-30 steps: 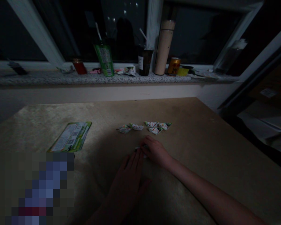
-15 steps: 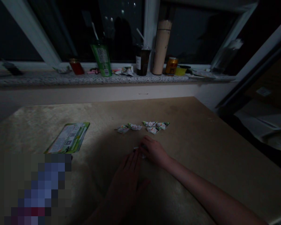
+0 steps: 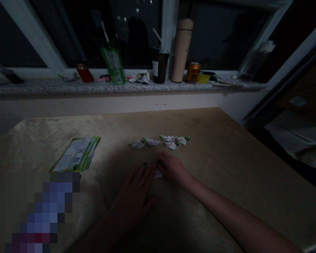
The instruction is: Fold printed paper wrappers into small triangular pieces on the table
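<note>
Both hands rest on a tan table in dim light. My left hand lies flat with fingers stretched out, its fingertips on a small piece of paper. My right hand has curled fingers pressed down on the same paper, most of which is hidden beneath the two hands. Just beyond them lies a row of several small folded paper triangles, printed in white, green and red.
A green printed leaflet lies at the left of the table. On the stone windowsill behind stand a green cup with a straw, a dark cup, a tall beige flask, a can and a red jar.
My left hand has slid a little to the left and flattened more on the table. The right hand stays on the paper. The view shifted slightly.
</note>
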Motion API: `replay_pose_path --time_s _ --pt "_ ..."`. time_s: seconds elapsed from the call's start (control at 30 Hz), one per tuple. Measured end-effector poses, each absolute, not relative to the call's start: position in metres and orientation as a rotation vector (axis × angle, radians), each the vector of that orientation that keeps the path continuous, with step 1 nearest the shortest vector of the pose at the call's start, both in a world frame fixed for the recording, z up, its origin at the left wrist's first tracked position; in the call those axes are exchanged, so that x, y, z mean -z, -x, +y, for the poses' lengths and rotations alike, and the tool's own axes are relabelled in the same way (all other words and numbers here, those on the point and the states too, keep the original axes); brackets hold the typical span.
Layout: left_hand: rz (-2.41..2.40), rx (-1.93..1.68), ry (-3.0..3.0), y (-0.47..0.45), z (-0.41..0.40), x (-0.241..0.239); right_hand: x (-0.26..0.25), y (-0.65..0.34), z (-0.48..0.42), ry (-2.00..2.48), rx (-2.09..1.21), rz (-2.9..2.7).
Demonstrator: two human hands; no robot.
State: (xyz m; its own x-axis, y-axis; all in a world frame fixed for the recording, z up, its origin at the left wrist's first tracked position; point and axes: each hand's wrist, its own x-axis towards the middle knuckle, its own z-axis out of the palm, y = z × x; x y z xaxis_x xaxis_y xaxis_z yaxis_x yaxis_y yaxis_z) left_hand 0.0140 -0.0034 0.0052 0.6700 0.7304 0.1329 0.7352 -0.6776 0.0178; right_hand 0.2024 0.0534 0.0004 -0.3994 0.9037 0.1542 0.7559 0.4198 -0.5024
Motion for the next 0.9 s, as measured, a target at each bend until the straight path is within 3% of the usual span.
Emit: replay_pose_path --time_s 0.47,0.9 --pt "-1.210 0.085 2.964 0.000 0.007 -0.014 -0.002 -0.201 0.053 1.440 -0.498 -2.278" --pt "-1.288 0.171 2.722 -0.027 -0.011 -0.009 -0.004 -0.202 0.052 1.447 -0.506 -2.281"
